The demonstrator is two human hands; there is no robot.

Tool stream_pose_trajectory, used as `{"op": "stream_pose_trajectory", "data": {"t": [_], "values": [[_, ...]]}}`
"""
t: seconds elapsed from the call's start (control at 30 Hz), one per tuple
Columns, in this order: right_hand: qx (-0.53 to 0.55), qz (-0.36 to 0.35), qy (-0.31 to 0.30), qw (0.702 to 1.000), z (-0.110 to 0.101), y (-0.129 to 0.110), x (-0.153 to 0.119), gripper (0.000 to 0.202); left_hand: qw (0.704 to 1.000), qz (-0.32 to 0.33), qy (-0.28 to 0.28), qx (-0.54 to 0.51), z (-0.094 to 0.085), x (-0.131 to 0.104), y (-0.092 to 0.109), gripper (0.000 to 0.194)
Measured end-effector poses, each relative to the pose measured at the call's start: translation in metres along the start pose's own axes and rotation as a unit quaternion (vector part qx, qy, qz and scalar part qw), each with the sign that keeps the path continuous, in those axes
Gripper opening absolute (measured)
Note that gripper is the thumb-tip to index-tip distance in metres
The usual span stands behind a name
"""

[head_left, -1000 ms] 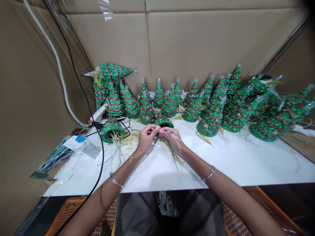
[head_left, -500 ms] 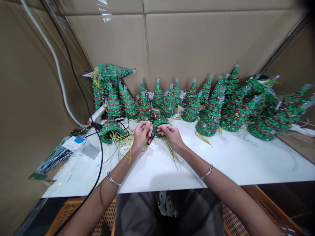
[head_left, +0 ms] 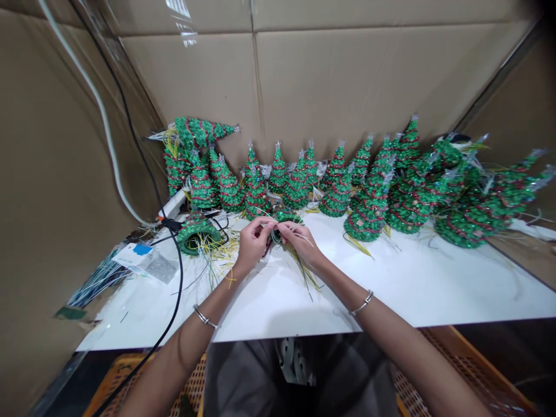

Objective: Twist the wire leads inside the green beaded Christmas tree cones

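My left hand point(head_left: 254, 242) and my right hand point(head_left: 299, 240) meet at the fingertips over the middle of the table. Both are closed in a pinch on thin white wires point(head_left: 304, 236), whose ends stick out past the fingers. Right behind them a small green tinsel Christmas tree point(head_left: 287, 215) lies on its side, its base toward me and partly covered by my hands. Yellow and dark wires point(head_left: 307, 275) trail from it under my right hand. Something dark red shows below my left fingers, too hidden to name.
Several decorated trees point(head_left: 256, 188) stand along the cardboard wall point(head_left: 347, 69). Another tree point(head_left: 195, 231) lies at left among yellow wire scraps point(head_left: 217, 246). A black cable point(head_left: 180, 272) hangs across the left side, near a plastic bag point(head_left: 161, 266). Orange crates point(head_left: 469, 370) sit below the white table point(head_left: 391, 289).
My hands have come together, fingertips now touching where a gap was before. White wire ends now stick out beyond the fingers on both sides.
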State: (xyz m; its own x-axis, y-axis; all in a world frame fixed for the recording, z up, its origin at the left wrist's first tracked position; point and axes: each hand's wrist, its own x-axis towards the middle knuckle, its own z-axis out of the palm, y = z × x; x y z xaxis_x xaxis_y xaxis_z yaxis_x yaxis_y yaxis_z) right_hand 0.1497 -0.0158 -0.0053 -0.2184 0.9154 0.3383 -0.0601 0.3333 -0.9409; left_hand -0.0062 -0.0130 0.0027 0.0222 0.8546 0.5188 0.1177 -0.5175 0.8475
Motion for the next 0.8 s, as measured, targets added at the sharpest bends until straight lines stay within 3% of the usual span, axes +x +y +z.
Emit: {"op": "stream_pose_trajectory", "data": {"t": [0.13,0.3,0.43,0.8], "values": [[0.051,0.021,0.067,0.996,0.003,0.003,0.003,0.029,0.998,-0.043,-0.016,-0.053,0.001,0.001,-0.001,0.023],[0.07,0.022,0.067,0.995,0.003,0.002,0.003,0.03,0.993,-0.087,0.037,-0.076,0.001,0.003,0.002,0.028],[0.006,0.014,0.043,0.999,0.003,0.001,0.0,0.033,0.992,-0.089,0.074,-0.053,0.0,0.003,0.005,0.028],[-0.173,-0.057,0.028,0.983,0.0,0.016,0.001,0.038,0.989,-0.106,0.08,-0.071,0.003,0.001,0.003,0.032]]}}
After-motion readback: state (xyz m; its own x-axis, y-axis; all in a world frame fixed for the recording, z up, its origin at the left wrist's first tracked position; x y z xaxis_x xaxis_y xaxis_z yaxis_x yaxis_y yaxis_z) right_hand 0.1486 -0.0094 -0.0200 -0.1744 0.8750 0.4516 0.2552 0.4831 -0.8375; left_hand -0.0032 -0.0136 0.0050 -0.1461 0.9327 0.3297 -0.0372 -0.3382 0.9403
